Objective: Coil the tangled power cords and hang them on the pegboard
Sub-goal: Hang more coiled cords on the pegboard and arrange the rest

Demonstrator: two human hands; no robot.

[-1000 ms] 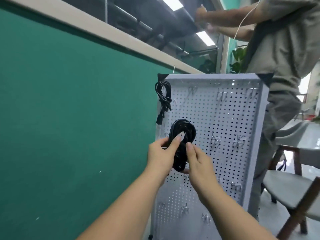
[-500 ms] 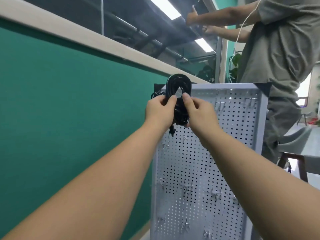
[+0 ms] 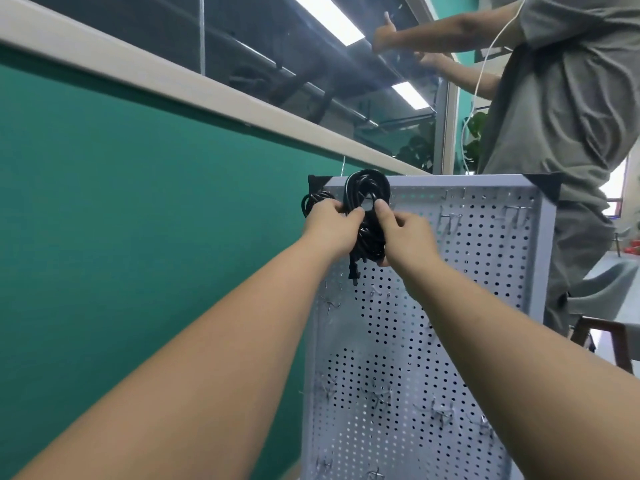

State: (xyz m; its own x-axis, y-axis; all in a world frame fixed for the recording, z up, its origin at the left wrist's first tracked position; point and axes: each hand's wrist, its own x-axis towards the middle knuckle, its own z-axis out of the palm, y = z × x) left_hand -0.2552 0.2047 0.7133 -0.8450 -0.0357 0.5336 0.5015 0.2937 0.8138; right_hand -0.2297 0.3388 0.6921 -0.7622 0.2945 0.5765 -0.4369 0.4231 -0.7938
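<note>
Both hands, left hand (image 3: 330, 225) and right hand (image 3: 403, 233), are gripping the coiled cord (image 3: 367, 216) at the pegboard (image 3: 485, 271) top; missing a hook, it could slip and uncoil.

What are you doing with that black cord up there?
A person's left hand and right hand grip a coiled black power cord up at the top of the white pegboard. Whether its loop is hung yet cannot be seen. Another black cord hangs at the top left corner.
</note>
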